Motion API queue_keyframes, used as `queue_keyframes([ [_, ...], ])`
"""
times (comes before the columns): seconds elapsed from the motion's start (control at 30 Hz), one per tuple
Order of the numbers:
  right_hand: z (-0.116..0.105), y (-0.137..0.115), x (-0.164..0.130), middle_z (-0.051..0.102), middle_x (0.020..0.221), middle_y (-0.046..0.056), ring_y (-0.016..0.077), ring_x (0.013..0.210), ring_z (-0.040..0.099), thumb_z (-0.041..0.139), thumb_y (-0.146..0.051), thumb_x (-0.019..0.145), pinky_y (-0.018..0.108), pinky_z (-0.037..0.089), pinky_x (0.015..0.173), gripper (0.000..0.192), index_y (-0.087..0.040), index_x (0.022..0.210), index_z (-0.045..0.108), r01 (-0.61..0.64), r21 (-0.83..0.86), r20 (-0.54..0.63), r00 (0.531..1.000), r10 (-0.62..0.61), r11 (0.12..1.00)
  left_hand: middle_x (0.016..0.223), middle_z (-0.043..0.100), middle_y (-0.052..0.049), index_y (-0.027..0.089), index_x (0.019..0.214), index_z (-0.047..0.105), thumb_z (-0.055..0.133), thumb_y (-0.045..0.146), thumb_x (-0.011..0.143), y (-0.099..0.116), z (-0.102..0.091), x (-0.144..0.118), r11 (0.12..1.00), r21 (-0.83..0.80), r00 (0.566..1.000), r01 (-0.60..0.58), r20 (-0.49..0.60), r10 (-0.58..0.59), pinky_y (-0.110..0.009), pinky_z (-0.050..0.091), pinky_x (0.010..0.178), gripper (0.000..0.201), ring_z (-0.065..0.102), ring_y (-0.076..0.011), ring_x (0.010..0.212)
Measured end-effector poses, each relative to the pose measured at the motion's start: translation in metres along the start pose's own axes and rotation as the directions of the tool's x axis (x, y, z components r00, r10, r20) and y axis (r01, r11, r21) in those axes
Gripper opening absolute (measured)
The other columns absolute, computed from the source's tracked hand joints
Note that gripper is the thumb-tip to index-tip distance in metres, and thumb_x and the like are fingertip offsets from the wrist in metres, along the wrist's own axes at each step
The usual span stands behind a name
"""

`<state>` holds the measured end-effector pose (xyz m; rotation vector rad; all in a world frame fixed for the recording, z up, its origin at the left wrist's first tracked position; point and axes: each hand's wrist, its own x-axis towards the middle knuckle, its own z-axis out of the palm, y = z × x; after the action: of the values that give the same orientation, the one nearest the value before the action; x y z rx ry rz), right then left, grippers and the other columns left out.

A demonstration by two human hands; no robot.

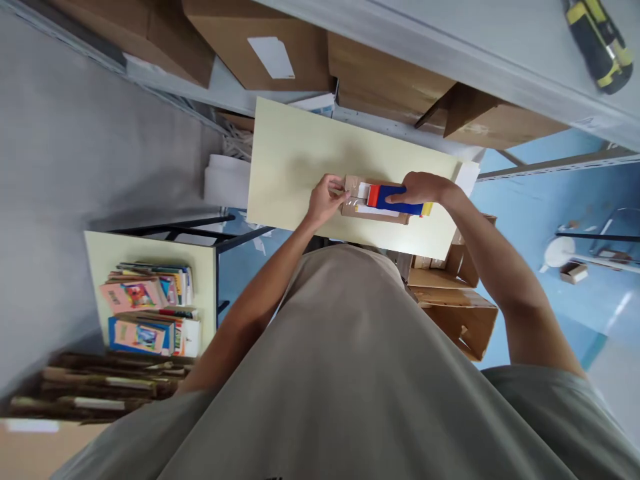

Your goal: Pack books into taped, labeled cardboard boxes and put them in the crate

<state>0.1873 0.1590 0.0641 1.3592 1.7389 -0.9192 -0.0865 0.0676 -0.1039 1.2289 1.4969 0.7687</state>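
A small cardboard box lies lengthwise on a pale yellow tabletop in front of me, with shiny clear tape at its left end. My left hand grips that left end, thumb and fingers bent around its edge. Over the box, my right hand is closed on a blue and red thing that looks like a tape dispenser, its red end pointing left. A bit of yellow shows beneath that hand. White label patches are partly visible on the box, and the right fingers are mostly hidden.
Large cardboard boxes line the shelf behind the table. A yellow-black cutter lies on the upper shelf. Stacked books sit on a lower table at left, beside flattened cardboard. Open cartons stand at lower right.
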Motion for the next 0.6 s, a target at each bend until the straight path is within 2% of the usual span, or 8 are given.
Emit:
queue_keyframes([
  [0.1, 0.006, 0.005, 0.000, 0.081, 0.096, 0.019, 0.0339, 0.095, 0.075, 0.074, -0.079, 0.097, 0.039, 0.050, 0.078, 0.076, -0.011, 0.129, 0.082, 0.069, 0.040, -0.067, 0.996, -0.066, 0.997, 0.102, 0.083, -0.006, 0.022, 0.110, 0.074, 0.095, 0.039, 0.085, 0.002, 0.008, -0.003, 0.992, -0.016, 0.984, 0.126, -0.126, -0.127, -0.031, 0.066, 0.077, 0.036, 0.078, -0.0185, 0.083],
  [0.2, 0.011, 0.014, -0.004, 0.081, 0.096, 0.017, 0.0340, 0.097, 0.075, 0.079, -0.075, 0.095, 0.039, 0.050, 0.080, 0.070, -0.014, 0.129, 0.082, 0.154, 0.120, -0.087, 0.986, -0.144, 0.981, 0.096, 0.083, -0.007, 0.020, 0.099, 0.075, 0.095, 0.046, 0.083, 0.009, 0.008, -0.007, 0.982, 0.003, 0.967, 0.189, -0.174, -0.186, -0.033, 0.068, 0.077, 0.036, 0.079, -0.0203, 0.082],
  [0.27, 0.012, 0.031, -0.010, 0.080, 0.093, 0.015, 0.0332, 0.096, 0.075, 0.083, -0.074, 0.093, 0.040, 0.050, 0.080, 0.066, -0.016, 0.125, 0.084, 0.201, 0.173, -0.076, 0.979, -0.190, 0.964, 0.091, 0.083, -0.007, 0.020, 0.096, 0.076, 0.095, 0.048, 0.082, 0.017, 0.005, -0.009, 0.975, 0.016, 0.957, 0.223, -0.194, -0.216, -0.035, 0.069, 0.077, 0.037, 0.079, -0.0212, 0.081],
  [0.37, 0.016, 0.080, -0.028, 0.079, 0.087, 0.012, 0.0315, 0.090, 0.074, 0.083, -0.077, 0.092, 0.041, 0.051, 0.079, 0.062, -0.018, 0.113, 0.086, 0.203, 0.230, -0.048, 0.979, -0.197, 0.952, 0.089, 0.082, -0.007, 0.019, 0.094, 0.078, 0.094, 0.045, 0.080, 0.028, 0.002, -0.011, 0.963, 0.033, 0.946, 0.266, -0.203, -0.254, -0.036, 0.070, 0.078, 0.034, 0.078, -0.0221, 0.081],
  [0.5, 0.024, 0.162, -0.060, 0.075, 0.077, 0.013, 0.0276, 0.080, 0.071, 0.076, -0.086, 0.095, 0.042, 0.049, 0.075, 0.070, -0.016, 0.093, 0.082, 0.104, 0.261, 0.021, 0.993, -0.113, 0.960, 0.088, 0.080, -0.006, 0.018, 0.093, 0.079, 0.093, 0.038, 0.079, 0.036, 0.004, -0.009, 0.953, 0.063, 0.930, 0.298, -0.244, -0.275, -0.036, 0.070, 0.079, 0.028, 0.078, -0.0225, 0.083],
  [0.6, 0.035, 0.199, -0.068, 0.074, 0.073, 0.014, 0.0239, 0.072, 0.068, 0.069, -0.090, 0.098, 0.042, 0.048, 0.072, 0.077, -0.015, 0.085, 0.079, 0.066, 0.253, 0.045, 0.996, -0.080, 0.965, 0.088, 0.079, -0.006, 0.017, 0.093, 0.079, 0.092, 0.034, 0.078, 0.039, 0.006, -0.007, 0.945, 0.061, 0.920, 0.323, -0.257, -0.298, -0.037, 0.071, 0.080, 0.027, 0.077, -0.0220, 0.082],
])
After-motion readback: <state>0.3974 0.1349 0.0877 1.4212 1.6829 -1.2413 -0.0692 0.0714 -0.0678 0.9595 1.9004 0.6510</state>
